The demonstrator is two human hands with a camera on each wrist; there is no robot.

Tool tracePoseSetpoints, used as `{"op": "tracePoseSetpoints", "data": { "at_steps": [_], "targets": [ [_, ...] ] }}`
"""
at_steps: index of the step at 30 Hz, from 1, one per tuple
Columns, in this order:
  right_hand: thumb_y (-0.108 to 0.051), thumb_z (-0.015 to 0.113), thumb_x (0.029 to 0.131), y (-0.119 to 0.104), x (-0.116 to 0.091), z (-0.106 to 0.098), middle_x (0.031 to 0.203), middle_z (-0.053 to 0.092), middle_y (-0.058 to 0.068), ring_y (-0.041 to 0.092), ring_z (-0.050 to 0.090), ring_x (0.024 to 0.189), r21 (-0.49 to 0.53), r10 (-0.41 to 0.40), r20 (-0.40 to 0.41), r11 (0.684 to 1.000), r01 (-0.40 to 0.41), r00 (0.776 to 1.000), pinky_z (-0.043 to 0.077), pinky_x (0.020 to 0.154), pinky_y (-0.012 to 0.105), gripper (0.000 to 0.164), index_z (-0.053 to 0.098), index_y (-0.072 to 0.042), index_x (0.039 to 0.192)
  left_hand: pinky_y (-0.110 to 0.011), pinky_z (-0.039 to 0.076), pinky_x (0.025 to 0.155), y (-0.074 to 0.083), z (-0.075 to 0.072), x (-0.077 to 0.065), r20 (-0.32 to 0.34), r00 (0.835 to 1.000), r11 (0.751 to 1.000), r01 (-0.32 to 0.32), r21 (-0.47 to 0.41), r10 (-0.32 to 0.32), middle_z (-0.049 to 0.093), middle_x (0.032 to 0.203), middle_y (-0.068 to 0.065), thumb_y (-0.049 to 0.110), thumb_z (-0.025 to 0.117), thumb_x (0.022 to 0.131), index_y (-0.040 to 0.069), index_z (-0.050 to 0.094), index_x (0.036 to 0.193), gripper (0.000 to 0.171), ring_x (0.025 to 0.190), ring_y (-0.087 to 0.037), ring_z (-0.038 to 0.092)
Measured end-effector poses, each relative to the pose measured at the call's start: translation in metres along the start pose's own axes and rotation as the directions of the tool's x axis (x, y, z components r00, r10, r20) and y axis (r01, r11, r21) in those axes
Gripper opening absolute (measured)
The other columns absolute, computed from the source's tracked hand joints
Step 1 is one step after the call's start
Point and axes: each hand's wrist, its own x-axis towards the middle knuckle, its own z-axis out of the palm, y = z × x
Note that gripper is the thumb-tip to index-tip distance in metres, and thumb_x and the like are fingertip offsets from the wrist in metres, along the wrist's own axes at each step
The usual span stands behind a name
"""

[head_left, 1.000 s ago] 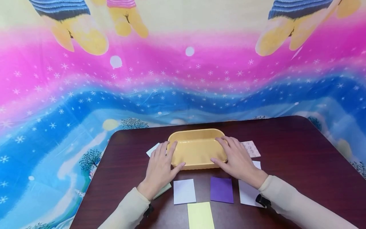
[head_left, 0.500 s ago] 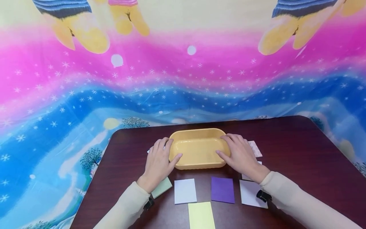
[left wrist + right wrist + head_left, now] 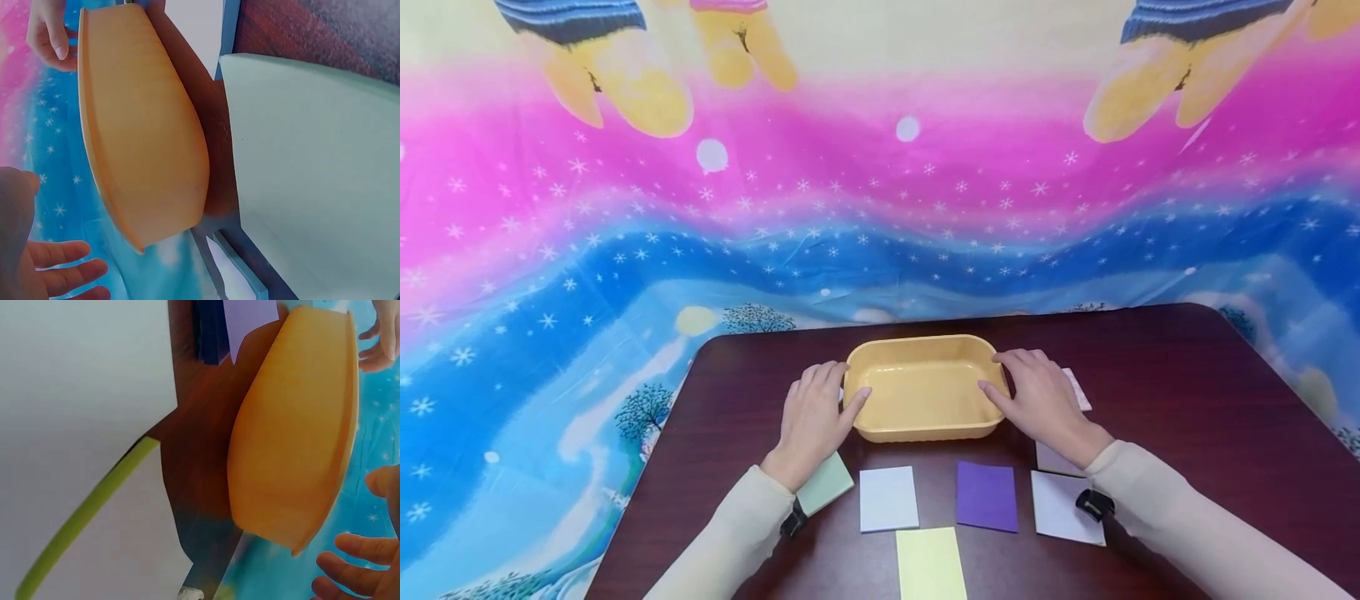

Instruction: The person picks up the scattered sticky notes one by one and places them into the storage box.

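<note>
A yellow oval plastic tray with raised walls stands on the dark table between both hands. My left hand is at its left end, fingers relaxed, the thumb overlapping the rim in the head view. At the opposite end my right hand lies likewise, thumb over the rim. Both wrist views show the tray wall with a gap to the fingers of the left hand and of the right hand. Nothing is inside the tray.
In front lie several square note pads: pale green, white, purple, yellow and another white one. A patterned pad shows behind the right hand. A printed cloth hangs behind the table.
Both hands have drawn apart, the left one leftward and the right one rightward, off the inside of the tray. The tray stays about where it was; the view shifts slightly.
</note>
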Motion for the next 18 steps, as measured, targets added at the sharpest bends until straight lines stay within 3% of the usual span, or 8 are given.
{"op": "tracePoseSetpoints", "data": {
  "at_steps": [5, 18],
  "targets": [
    [-0.05, 0.059, 0.084, 0.005, 0.002, 0.002, 0.112, 0.064, 0.015, 0.034, 0.054, 0.103, 0.005, 0.015, -0.004, 1.0, -0.015, 1.0, 0.046, 0.081, 0.051, 0.054, 0.065, -0.004, 0.113, -0.044, 0.044, 0.083, -0.002, 0.002, 0.003, -0.016, 1.0, 1.0, 0.017, -0.016, -0.017, 0.063, 0.115, -0.011, 0.056, 0.046, 0.09, 0.006, 0.061, 0.119, 0.061, 0.11, -0.027, 0.052],
    [-0.042, 0.058, 0.087, 0.017, 0.003, 0.008, 0.109, 0.065, 0.015, 0.031, 0.055, 0.096, -0.007, 0.07, 0.024, 0.998, -0.07, 0.997, 0.05, 0.072, 0.05, 0.045, 0.066, -0.004, 0.108, -0.043, 0.046, 0.08, -0.008, 0.009, 0.009, 0.033, 0.998, 0.998, 0.056, -0.006, -0.056, 0.065, 0.112, -0.009, 0.047, 0.051, 0.09, 0.007, 0.064, 0.116, 0.049, 0.105, -0.028, 0.055]
  ]
}}
